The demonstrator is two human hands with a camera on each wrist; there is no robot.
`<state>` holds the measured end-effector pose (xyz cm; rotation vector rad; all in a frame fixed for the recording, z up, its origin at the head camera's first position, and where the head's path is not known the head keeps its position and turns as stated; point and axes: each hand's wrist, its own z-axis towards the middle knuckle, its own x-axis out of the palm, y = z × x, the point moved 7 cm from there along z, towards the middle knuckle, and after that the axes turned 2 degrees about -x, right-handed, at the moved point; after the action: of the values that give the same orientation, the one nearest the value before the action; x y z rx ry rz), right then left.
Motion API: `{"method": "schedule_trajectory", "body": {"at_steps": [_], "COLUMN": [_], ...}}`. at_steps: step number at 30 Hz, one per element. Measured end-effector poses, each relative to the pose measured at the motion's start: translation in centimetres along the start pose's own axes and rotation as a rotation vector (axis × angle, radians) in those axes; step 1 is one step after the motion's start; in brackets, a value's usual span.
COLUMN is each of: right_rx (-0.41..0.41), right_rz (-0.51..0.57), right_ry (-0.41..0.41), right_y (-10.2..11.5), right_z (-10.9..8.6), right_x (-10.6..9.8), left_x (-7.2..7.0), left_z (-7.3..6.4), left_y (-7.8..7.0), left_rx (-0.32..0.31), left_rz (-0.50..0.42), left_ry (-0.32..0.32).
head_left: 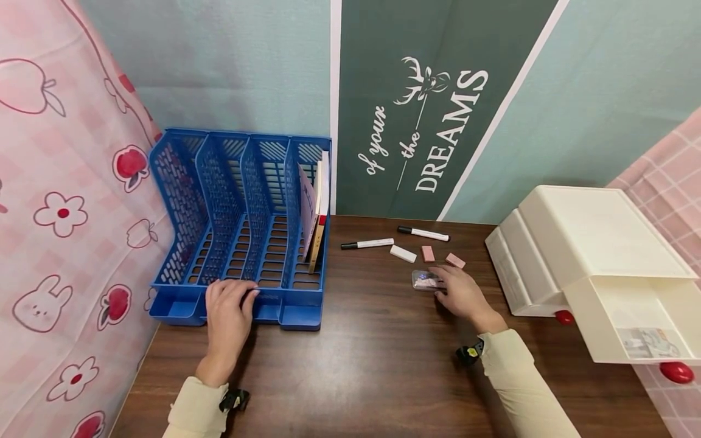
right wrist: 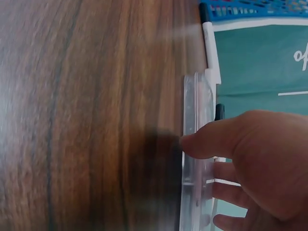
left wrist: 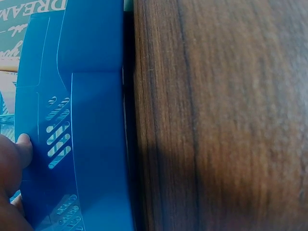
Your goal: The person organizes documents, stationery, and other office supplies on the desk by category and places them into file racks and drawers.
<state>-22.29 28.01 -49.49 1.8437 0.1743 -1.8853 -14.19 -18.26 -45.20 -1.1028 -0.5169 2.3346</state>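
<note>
My left hand grips the front rim of a blue file rack, its fingers over the edge. In the left wrist view the thumb presses the rack's slotted front wall. My right hand holds a small clear plastic case at its right end, low over the wooden table. Seen from the right wrist, the thumb lies on the near side of the clear case and the other fingers are behind it. The case's contents are too blurred to make out.
Behind the case lie two markers, a white block and two pink erasers. Books stand in the rack's right slot. At right, a white drawer unit has its top drawer pulled out, with a packet inside.
</note>
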Motion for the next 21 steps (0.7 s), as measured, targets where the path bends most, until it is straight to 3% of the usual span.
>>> {"method": "schedule_trajectory", "body": {"at_steps": [21], "right_rx": [0.038], "right_rz": [-0.032], "right_ry": [0.044], "right_y": [-1.00], "right_z": [0.07], "right_x": [0.14], "left_x": [-0.08], "left_z": [-0.08], "left_y": [-0.01], "left_rx": [-0.018], "left_rz": [-0.001], "left_ry": [0.006]}}
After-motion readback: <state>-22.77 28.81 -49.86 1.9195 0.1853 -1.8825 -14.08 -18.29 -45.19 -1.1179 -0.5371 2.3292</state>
